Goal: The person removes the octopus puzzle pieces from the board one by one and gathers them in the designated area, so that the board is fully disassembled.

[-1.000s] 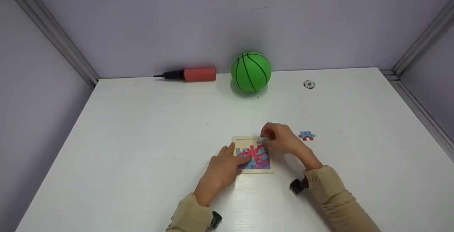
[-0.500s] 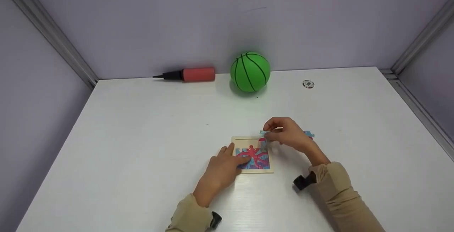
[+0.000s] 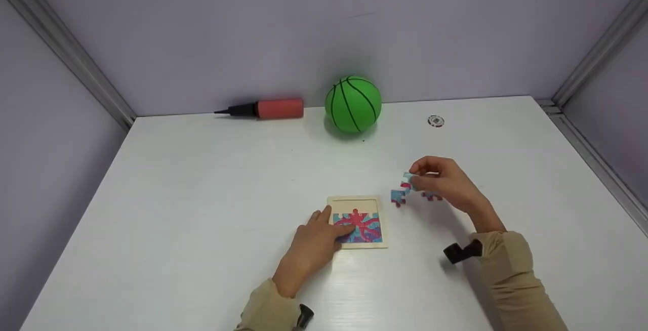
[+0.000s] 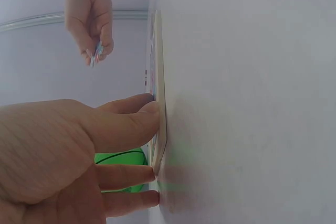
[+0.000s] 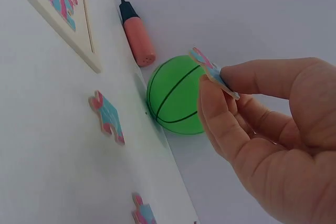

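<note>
A small wooden puzzle tray (image 3: 380,242) lies near the table's front, its lower rows filled with a red and blue picture and its top row bare. My left hand (image 3: 329,223) rests with straight fingers on the tray's left side; the left wrist view shows its fingertips (image 4: 149,115) against the tray's edge (image 4: 160,103). To the right, above the table, my right hand (image 3: 418,179) pinches one puzzle piece (image 3: 407,181) between thumb and fingers (image 5: 215,108). Two loose pieces lie below it: one (image 3: 398,198) beside the tray, one (image 3: 432,197) partly hidden by the hand.
A green ball (image 3: 353,104) and a red hand pump (image 3: 268,109) sit at the back wall. A small round token (image 3: 436,121) lies at the back right. Metal frame rails run along both side walls of the white table (image 3: 202,194).
My right hand has lifted a piece from the tray's top right and carried it right and away. A second loose piece now lies right of the tray. The left hand stayed put.
</note>
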Demonstrator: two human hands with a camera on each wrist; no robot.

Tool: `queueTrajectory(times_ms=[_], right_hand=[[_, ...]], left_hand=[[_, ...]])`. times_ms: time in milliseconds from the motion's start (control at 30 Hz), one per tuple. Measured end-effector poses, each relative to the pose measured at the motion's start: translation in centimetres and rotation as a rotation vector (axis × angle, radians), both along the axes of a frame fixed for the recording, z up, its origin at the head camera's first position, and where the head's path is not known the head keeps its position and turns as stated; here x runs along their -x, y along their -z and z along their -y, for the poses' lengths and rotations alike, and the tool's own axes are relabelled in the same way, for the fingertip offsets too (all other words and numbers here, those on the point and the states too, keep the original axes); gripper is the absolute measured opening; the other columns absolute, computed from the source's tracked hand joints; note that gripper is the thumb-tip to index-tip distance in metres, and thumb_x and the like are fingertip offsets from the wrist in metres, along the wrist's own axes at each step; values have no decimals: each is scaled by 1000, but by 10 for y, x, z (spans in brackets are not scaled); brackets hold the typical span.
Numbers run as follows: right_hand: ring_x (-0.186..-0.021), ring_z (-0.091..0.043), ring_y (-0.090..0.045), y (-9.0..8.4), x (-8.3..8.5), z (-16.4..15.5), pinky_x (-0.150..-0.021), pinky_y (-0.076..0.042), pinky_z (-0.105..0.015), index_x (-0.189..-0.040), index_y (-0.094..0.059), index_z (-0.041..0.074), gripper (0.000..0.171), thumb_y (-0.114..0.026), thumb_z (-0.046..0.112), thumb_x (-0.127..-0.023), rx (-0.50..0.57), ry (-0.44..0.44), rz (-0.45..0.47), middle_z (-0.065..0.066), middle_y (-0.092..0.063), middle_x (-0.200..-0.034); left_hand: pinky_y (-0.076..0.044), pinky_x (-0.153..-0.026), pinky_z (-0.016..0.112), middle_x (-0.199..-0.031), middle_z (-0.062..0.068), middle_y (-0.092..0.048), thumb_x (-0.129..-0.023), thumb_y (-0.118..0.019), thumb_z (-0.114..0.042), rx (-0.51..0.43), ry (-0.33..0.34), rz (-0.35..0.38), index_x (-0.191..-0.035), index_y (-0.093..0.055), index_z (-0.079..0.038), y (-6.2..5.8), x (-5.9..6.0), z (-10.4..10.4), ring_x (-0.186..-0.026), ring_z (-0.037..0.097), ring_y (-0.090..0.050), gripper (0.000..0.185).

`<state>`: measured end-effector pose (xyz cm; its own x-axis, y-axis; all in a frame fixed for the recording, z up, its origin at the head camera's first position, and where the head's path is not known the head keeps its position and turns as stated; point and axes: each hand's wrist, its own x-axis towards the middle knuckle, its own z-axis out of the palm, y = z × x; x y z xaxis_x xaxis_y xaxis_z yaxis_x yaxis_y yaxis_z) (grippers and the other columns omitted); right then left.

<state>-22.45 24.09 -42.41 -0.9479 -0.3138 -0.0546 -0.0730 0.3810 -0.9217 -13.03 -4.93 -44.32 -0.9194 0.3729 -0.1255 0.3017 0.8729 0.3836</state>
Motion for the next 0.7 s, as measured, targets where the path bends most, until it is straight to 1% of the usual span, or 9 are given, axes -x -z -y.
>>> queueTrajectory(times_ms=[67, 167, 200, 300, 433, 600, 700], right_hand=[[-80, -28, -62, 1, -1, -8, -72, -52, -35, -105, -61, -1, 20, -65, 12, -90, 12, 8, -4, -13, -58, -97], [-78, -17, -61, 4, -2, -21, -73, -52, -33, -106, -60, -4, 23, -65, 12, -90, 4, 18, -10, -12, -58, -97], [-79, -16, -60, 5, -2, -27, -73, -52, -32, -106, -60, -4, 23, -65, 12, -90, 3, 19, -12, -12, -58, -97], [-81, -15, -59, 6, -4, -45, -75, -52, -31, -108, -61, -5, 25, -65, 13, -92, -23, 25, -20, -12, -59, -96], [-84, -14, -60, 9, -7, -71, -77, -53, -30, -112, -62, -4, 27, -64, 15, -93, -79, 58, -27, -12, -61, -98], [-85, -12, -61, 15, -11, -100, -76, -53, -26, -112, -61, -7, 29, -64, 15, -93, -147, 117, -12, -13, -62, -100], [-85, -11, -57, 18, -13, -112, -74, -51, -23, -112, -61, -7, 30, -64, 16, -93, -196, 134, 0, -11, -60, -100]], left_hand=[[-44, -88, 59, -144, 23, -41, -87, -70, -11, 0, 3, -8, -125, -66, -24, 0, -1, 1, -129, 43, -41, 41], [-44, -88, 60, -145, 23, -40, -86, -70, -12, 0, 2, -5, -125, -66, -24, 0, -1, 2, -129, 44, -41, 41], [-44, -88, 60, -145, 23, -40, -86, -70, -12, 1, 2, -5, -125, -66, -24, 0, -1, 2, -129, 44, -41, 41], [-44, -89, 59, -145, 23, -40, -87, -70, -12, 5, 3, -5, -126, -66, -24, 0, -1, 1, -129, 43, -41, 41], [-44, -90, 59, -145, 23, -40, -87, -70, -12, 5, 5, -5, -126, -66, -24, 0, -1, 0, -130, 43, -41, 41], [-42, -92, 59, -146, 23, -38, -88, -69, -11, -5, -2, 18, -127, -65, -24, -1, -1, -1, -131, 43, -39, 41], [-40, -94, 61, -147, 23, -37, -88, -68, -11, -15, -9, 37, -128, -65, -23, 0, -1, -2, -132, 44, -37, 41]])
